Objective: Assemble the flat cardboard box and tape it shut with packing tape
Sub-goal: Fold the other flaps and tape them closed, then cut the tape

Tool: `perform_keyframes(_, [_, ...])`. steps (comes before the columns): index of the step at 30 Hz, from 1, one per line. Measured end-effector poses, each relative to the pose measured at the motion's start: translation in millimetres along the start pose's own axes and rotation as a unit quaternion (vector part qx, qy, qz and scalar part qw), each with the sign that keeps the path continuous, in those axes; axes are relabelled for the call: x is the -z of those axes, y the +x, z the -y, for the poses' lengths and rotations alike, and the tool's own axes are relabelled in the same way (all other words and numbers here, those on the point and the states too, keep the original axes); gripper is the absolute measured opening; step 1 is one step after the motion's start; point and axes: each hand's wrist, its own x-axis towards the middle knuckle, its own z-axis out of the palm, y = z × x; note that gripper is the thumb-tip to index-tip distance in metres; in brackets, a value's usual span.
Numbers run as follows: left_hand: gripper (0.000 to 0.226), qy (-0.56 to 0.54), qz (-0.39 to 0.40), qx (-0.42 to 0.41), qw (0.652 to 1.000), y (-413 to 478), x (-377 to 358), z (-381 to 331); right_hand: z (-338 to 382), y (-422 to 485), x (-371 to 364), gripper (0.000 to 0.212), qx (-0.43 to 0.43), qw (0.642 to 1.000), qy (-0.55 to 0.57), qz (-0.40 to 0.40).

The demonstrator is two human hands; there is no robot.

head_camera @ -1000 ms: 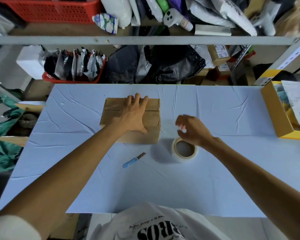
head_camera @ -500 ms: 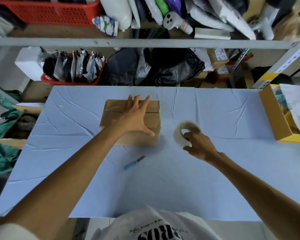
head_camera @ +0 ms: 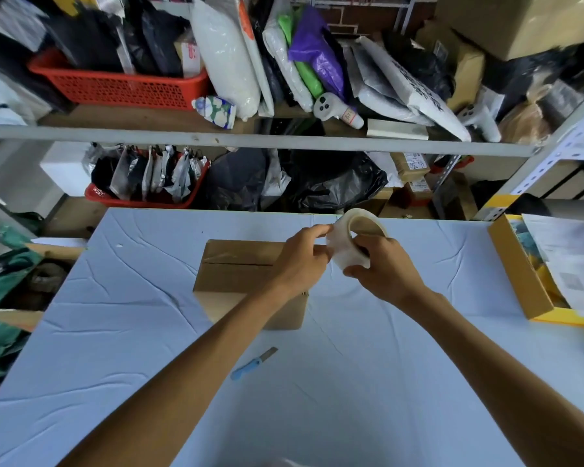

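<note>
Both hands' grip on tape roll [head_camera: 351,244] above box [head_camera: 236,274]

Cluttered metal shelving [head_camera: 250,138] stands behind a blue-covered table [head_camera: 351,382].

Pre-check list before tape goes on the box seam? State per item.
1. Tape roll held off the table: ok, right hand grips it.
2. Left hand at the roll's edge: ok.
3. Free tape end peeled: cannot tell.
4. Cardboard box flaps closed, seam showing: ok.
5. Box held down: not ok, neither hand is on it.
6. Blue knife within reach on the table: ok, lying near the box.
</note>
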Motion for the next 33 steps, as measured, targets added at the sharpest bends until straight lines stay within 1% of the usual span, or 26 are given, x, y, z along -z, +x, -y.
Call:
perform_keyframes(2, [0.043, 0.010, -0.009, 0.007, 1.000, -3, -1, 2, 3, -1, -3, 0.015, -0.009, 1.000, 0.000, 0.005])
perform_keyframes(4, [0.041, -0.004, -0.018, 0.019, 1.000, -6, -2, 3, 6, -2, -7, 0.014, -0.017, 1.000, -0.005, 0.010])
perform_keyframes(8, [0.037, -0.013, -0.031, 0.044, 0.998, -10, -3, 2, 10, -1, -12, 0.020, -0.034, 0.999, -0.027, 0.012])
perform_keyframes(11, [0.038, -0.021, -0.043, 0.056, 0.997, -14, -5, 0, 11, 0, -13, 0.021, -0.040, 0.999, -0.027, 0.007])
perform_keyframes(16, [0.032, -0.104, -0.079, 0.107, 0.986, -11, -7, -3, 12, -2, -13, 0.026, -0.031, 0.999, -0.043, 0.011])
perform_keyframes(21, [0.028, -0.184, -0.104, 0.178, 0.961, -5, -9, 1, 13, -5, -12, 0.027, -0.030, 0.998, -0.050, 0.009])
perform_keyframes(25, [0.018, -0.248, -0.129, 0.225, 0.933, 0, -9, 7, 17, -8, -12, 0.029, -0.017, 0.998, -0.057, 0.010])
perform_keyframes(28, [0.010, -0.288, -0.125, 0.248, 0.916, 3, -9, 11, 19, -9, -11, 0.029, -0.008, 0.998, -0.065, 0.009])
perform_keyframes(33, [0.017, -0.345, -0.095, 0.294, 0.886, 7, -4, 16, 19, -12, -13, 0.026, 0.004, 0.997, -0.078, 0.011])
